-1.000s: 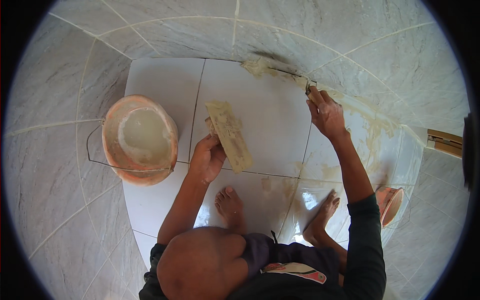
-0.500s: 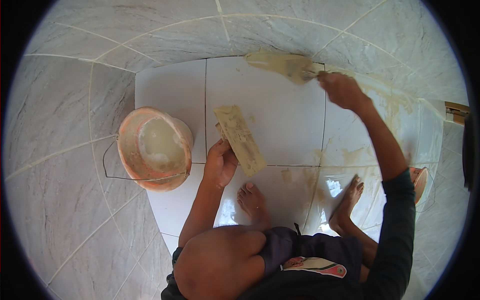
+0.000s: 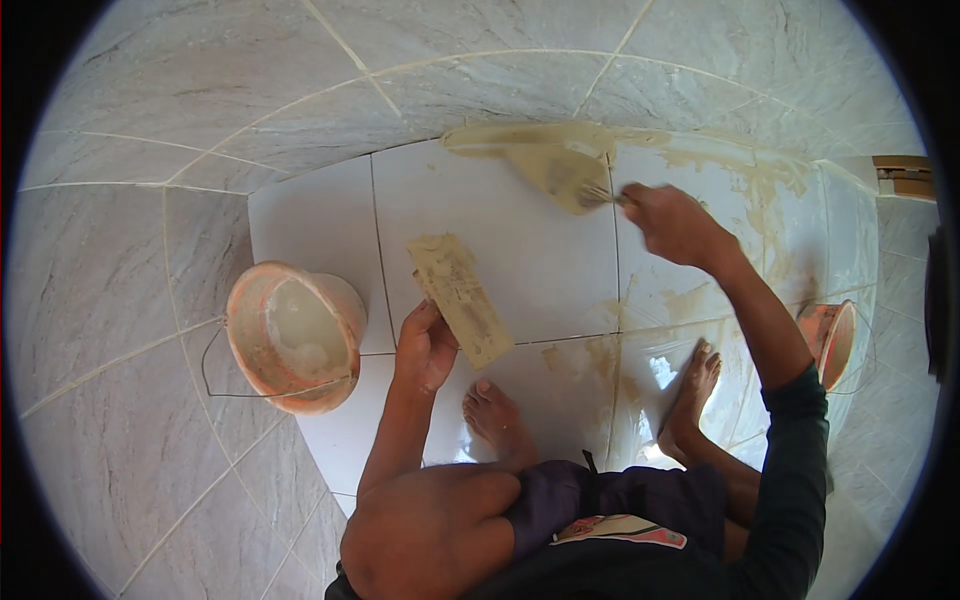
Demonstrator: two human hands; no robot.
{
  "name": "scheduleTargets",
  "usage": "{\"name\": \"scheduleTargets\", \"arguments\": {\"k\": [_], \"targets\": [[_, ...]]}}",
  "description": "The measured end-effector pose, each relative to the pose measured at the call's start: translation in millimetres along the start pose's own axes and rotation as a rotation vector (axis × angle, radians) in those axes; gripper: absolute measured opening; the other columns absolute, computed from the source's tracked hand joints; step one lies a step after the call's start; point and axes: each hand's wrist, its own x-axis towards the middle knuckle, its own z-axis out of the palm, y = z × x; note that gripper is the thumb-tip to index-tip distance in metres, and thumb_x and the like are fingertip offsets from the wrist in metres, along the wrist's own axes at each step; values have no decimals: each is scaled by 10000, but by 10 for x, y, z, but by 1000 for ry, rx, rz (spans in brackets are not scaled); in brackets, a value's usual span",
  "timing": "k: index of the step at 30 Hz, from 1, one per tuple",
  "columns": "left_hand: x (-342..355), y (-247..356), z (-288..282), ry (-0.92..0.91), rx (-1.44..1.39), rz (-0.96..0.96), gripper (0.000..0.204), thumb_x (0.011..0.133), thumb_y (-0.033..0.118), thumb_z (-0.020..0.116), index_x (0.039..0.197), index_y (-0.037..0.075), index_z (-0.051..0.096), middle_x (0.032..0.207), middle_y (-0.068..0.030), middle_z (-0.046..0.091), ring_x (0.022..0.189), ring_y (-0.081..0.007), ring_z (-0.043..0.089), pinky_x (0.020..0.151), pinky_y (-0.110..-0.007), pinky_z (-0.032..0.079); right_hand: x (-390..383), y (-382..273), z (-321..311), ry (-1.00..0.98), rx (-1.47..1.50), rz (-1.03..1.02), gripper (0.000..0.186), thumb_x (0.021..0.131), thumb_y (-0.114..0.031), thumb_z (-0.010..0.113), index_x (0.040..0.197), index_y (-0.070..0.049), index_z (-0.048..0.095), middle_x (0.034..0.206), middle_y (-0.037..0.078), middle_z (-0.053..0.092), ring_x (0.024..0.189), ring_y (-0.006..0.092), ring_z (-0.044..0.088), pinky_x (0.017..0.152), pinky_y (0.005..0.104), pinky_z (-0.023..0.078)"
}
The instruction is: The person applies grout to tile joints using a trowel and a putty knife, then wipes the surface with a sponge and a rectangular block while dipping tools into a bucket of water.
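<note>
My left hand (image 3: 425, 350) is closed round the back of a narrow rectangular float (image 3: 462, 305), whose upturned face is coated with beige paste. Its grip is mostly hidden behind the plate. In my right hand (image 3: 675, 225) is the handle of a pointed trowel (image 3: 562, 180), its blade smeared with the same paste and slightly blurred. The blade is at the foot of the far wall, over the white floor tiles (image 3: 480, 215). A wet band of beige paste (image 3: 480, 138) runs along the joint between wall and floor there.
An orange-stained bucket (image 3: 345, 300) with a wire handle and cloudy liquid stands at the left. Another orange bucket (image 3: 815, 335) is at the right. My bare feet (image 3: 492, 415) are on the tiles, near paste smears. Grey marbled wall tiles (image 3: 480, 90) rise ahead and on both sides.
The trowel blade has drawn back from the wall joint toward me, and its tip now angles up-left. My left hand still holds the float. The whole view has shifted slightly.
</note>
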Motion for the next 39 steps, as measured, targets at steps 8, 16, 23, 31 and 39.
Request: {"name": "scheduleTargets", "arguments": {"k": [8, 16, 23, 31, 39], "targets": [[15, -69, 91, 13, 20, -61, 370, 988, 163, 463, 1287, -52, 501, 1228, -155, 606, 1115, -274, 603, 987, -424, 477, 1099, -614, 79, -164, -164, 48, 286, 774, -82, 532, 1027, 37, 595, 887, 235, 679, 881, 405, 670, 820, 494, 521], [-26, -95, -73, 44, -25, -60, 362, 971, 153, 496, 1267, -56, 515, 1221, -170, 613, 1106, -284, 613, 973, -433, 493, 174, 1102, -414, -121, -334, 260, 228, 879, -140, 519, 1059, -21, 592, 940, 205, 675, 920, 395, 647, 825, 505, 495], [-55, -76, -74, 43, -54, -60, 368, 970, 160, 496, 1267, -56, 513, 1230, -175, 611, 1107, -288, 616, 976, -442, 496, -389, 2056, -475, -95, -194, 430, 218, 900, -147, 476, 973, 10, 608, 900, 258, 661, 918, 431, 637, 832, 506, 479], [-150, -63, 66, 41, -25, -34, 377, 972, 168, 483, 1276, -55, 503, 1218, -178, 613, 1092, -298, 622, 959, -448, 506, -647, 1253, -588, -92, -157, 144, 198, 878, -31, 456, 972, 31, 618, 1031, 204, 613, 911, 402, 618, 819, 482, 502], [-414, -244, 67, 97, 34, -20, 395, 967, 218, 513, 1274, -30, 506, 1223, -159, 610, 1100, -276, 610, 964, -423, 495, 273, 1379, -461, -232, -342, 97, 234, 854, -126, 510, 1021, 5, 609, 1022, 201, 667, 970, 401, 638, 826, 498, 513]]}}
